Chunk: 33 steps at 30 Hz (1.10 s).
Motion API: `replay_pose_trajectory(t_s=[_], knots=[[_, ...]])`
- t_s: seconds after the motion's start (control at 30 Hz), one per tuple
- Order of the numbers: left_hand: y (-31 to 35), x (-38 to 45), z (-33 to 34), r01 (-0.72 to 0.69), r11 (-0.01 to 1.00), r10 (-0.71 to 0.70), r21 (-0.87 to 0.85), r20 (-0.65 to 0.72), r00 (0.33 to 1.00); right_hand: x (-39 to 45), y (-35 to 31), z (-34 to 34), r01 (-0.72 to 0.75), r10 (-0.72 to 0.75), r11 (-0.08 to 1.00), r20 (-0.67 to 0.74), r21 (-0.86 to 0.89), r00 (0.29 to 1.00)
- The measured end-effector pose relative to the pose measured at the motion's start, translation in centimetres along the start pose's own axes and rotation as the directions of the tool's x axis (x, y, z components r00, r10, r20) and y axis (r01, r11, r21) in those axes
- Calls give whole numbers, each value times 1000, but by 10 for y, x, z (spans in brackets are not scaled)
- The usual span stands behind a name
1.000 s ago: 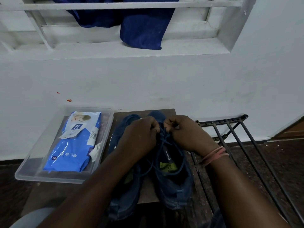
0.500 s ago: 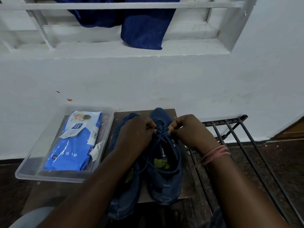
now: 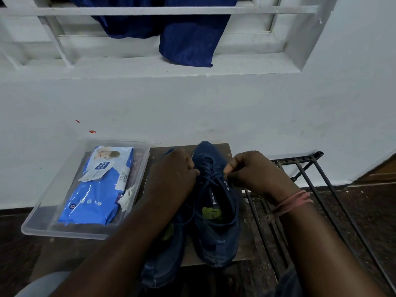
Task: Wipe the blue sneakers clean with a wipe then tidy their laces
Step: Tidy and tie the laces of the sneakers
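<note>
Curling the fingers of my left hand (image 3: 173, 172) tightly, I pinch a lace (image 3: 211, 168) on one side of the right-hand blue sneaker (image 3: 216, 211), which stands on the small wooden board (image 3: 244, 249) by the wall, while my right hand (image 3: 255, 170) pinches a strand on the other side between thumb and bent fingers. My left forearm hides most of the other sneaker (image 3: 162, 269), and the fingertips are too dark to make out.

sneakers (image 3: 216, 221) navy | wipes pack (image 3: 94, 189) blue-white | tray (image 3: 64, 230) clear | cloth (image 3: 188, 39) dark blue
</note>
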State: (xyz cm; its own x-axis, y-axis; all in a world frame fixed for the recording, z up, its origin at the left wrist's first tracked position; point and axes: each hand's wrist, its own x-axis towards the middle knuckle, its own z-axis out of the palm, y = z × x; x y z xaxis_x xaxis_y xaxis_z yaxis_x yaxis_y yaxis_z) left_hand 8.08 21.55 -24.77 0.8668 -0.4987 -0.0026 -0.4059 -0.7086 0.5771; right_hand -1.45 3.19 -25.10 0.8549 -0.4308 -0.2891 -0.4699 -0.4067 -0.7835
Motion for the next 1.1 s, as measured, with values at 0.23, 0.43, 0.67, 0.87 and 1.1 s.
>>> replay_pose_trajectory(t_s=[0.23,0.43,0.67,0.87,1.1], knots=[[-1,5,6,-62,994,76,-94,154,985,-1,-3,5,80,-79,995,26,-55,997],[0,5,9,-82,995,88,-56,113,990,-3,-6,9,151,-151,981,12,-121,989],[2,1,8,-51,994,61,-101,98,993,-3,-8,13,82,-95,986,84,143,992],[1,2,9,-67,990,85,-122,150,985,5,0,7,5,-12,993,56,121,998],[-3,6,13,-75,995,83,-68,119,989,3,0,7,-18,12,996,61,93,998]])
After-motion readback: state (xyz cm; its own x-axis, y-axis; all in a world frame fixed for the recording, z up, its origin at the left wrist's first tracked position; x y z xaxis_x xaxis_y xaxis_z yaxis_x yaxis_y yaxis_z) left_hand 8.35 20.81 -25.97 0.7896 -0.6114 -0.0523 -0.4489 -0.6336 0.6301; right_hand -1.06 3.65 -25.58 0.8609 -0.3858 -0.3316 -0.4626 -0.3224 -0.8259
